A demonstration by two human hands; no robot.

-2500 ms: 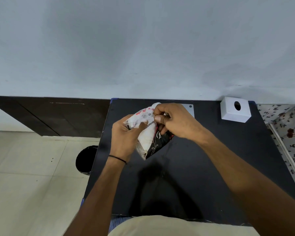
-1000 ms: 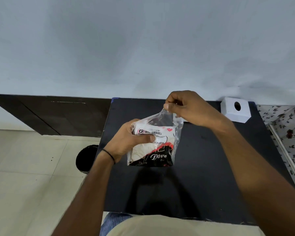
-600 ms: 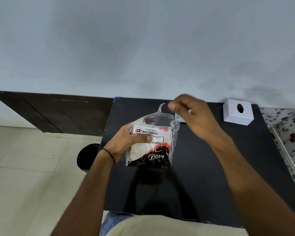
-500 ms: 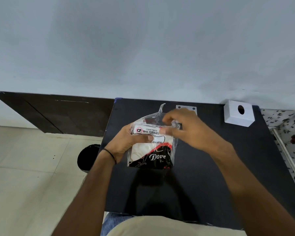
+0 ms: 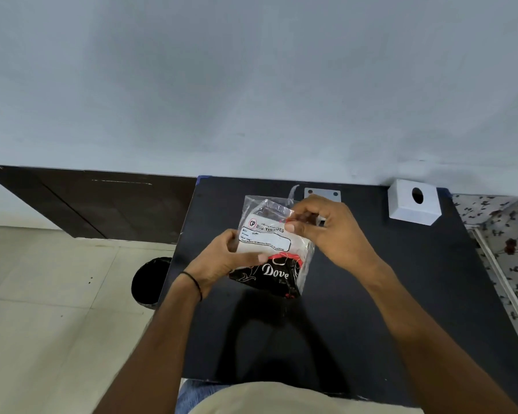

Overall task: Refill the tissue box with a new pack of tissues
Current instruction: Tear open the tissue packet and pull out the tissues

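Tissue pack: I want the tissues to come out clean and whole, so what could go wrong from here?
The right hand pinches the thin plastic at the open top of the tissue pack; a hard pull might rip the wrapper and tear the tissues. The left hand grips only one side, above the black table, so the pack could slip. The tissue box sits at the far corner, a stretch away.
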